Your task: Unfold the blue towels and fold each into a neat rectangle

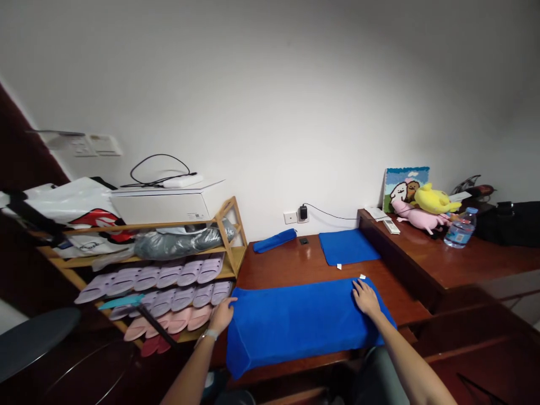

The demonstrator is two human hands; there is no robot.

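A blue towel (304, 320) lies spread across the front of the brown desk, its lower left corner hanging over the front edge. At the towel's upper left edge my left hand (222, 316) has its fingers closed on the fabric. My right hand (366, 298) rests on the towel near its upper right corner, fingers stretched out and lying flat, by a small white tag. Behind are a folded blue cloth (349, 246) with a white tag and a narrow rolled blue cloth (275, 241).
To the left, a wooden rack (230, 236) holds slippers (169, 273), a plastic-wrapped bundle and a white box (164, 205). On the raised right surface are plush toys (436, 198), a water bottle (459, 229) and a remote (391, 226). A black plug (302, 212) sits in the wall.
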